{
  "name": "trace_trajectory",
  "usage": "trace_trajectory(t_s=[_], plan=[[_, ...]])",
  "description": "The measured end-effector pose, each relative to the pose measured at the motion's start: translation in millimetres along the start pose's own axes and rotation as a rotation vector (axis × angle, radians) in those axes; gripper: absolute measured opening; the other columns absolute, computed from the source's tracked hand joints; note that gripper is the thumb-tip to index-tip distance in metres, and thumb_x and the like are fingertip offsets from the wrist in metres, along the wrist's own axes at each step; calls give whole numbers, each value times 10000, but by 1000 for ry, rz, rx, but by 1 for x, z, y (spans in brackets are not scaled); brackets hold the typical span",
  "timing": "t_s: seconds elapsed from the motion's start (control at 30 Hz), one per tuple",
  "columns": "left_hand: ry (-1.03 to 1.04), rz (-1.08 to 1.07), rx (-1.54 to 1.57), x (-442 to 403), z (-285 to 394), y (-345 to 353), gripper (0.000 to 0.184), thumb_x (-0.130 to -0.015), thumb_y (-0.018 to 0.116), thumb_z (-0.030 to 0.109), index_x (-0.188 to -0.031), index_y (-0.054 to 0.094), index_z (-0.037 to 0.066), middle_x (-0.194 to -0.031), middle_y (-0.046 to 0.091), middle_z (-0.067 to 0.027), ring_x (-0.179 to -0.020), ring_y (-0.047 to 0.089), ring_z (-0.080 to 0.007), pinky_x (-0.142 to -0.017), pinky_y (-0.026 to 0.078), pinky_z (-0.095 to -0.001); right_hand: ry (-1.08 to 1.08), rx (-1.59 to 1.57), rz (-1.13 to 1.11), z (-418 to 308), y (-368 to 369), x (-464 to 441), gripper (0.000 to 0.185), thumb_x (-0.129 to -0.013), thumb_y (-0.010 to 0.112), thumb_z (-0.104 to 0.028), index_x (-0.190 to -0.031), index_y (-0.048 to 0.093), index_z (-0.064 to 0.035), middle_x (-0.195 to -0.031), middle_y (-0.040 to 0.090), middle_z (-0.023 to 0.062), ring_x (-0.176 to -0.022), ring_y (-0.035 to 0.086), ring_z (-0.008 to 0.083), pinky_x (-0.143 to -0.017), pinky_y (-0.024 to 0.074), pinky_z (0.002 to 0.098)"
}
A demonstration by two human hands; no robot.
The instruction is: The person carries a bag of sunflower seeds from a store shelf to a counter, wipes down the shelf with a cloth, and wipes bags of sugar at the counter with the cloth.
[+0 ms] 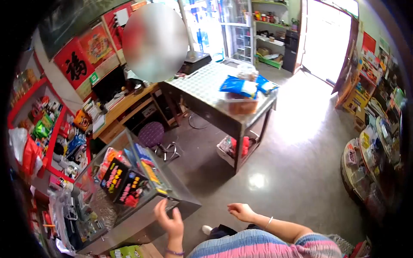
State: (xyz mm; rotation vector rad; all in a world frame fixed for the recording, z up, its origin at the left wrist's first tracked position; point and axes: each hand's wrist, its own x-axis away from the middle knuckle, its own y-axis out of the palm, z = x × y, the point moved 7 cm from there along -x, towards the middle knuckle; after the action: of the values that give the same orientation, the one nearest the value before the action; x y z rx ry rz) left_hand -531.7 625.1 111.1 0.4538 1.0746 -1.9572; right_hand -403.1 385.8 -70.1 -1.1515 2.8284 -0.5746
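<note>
My left hand (170, 220) is raised at the near corner of a glass display case (180, 198), its fingers apart and nothing in them. Whether the fingertips touch the case's metal edge, I cannot tell. Black boxes (115, 179) with yellow and pink lettering stand in the case's top, close to that hand. Beside them are blue and yellow packets (148, 165). My right hand (241, 212) hangs over the floor in front of my body, loosely bent, with the fingers slightly apart and nothing visible in it.
A metal-edged table (198, 92) ahead carries blue packets (238, 87) and a plastic tub (243, 105). A purple stool (152, 133) stands by a wooden desk (129, 103). Crowded shelves (56, 129) line the left; rounded display shelves (359, 167) stand right. A bright doorway (325, 38) lies beyond.
</note>
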Motion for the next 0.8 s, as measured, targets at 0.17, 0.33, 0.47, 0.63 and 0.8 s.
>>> trace_trajectory(t_s=[0.17, 0.33, 0.47, 0.63, 0.8], plan=[[197, -418, 418, 17, 199, 166, 417, -719, 629, -11, -1129, 555, 4, -1119, 539, -129, -1006, 551, -236, -876, 449, -339, 319, -462, 511, 110, -144, 158, 277, -885, 559, -79, -1140, 567, 29, -929, 672, 108, -821, 647, 144, -704, 528, 273], [384, -620, 582, 53, 315, 245, 431, -721, 649, 51, -1144, 565, 42, -1136, 553, -132, -1037, 543, -287, -892, 428, -367, 360, -673, 904, 148, -223, 251, 243, -889, 537, -52, -1107, 568, 51, -900, 651, 118, -780, 632, 154, -688, 529, 269], [462, -750, 638, 76, 371, 302, 423, -756, 641, 87, -1171, 556, 70, -1149, 540, -125, -1025, 538, -300, -883, 428, -376, 328, -730, 1044, 150, -268, 284, 238, -895, 525, -41, -1108, 559, 57, -906, 641, 115, -773, 622, 153, -689, 527, 269], [484, -833, 693, 82, 425, 390, 418, -754, 648, 54, -1161, 553, 49, -1126, 547, -138, -1033, 548, -303, -896, 437, -366, 356, -767, 1154, 179, -333, 298, 250, -904, 517, -33, -1140, 544, 47, -932, 639, 113, -773, 621, 155, -696, 525, 273], [471, -826, 778, 72, 479, 489, 405, -754, 643, 79, -1149, 556, 53, -1106, 559, -117, -969, 575, -282, -845, 461, -371, 404, -719, 1222, 201, -424, 300, 255, -914, 519, -65, -1150, 543, 28, -932, 644, 106, -791, 622, 156, -707, 521, 277]])
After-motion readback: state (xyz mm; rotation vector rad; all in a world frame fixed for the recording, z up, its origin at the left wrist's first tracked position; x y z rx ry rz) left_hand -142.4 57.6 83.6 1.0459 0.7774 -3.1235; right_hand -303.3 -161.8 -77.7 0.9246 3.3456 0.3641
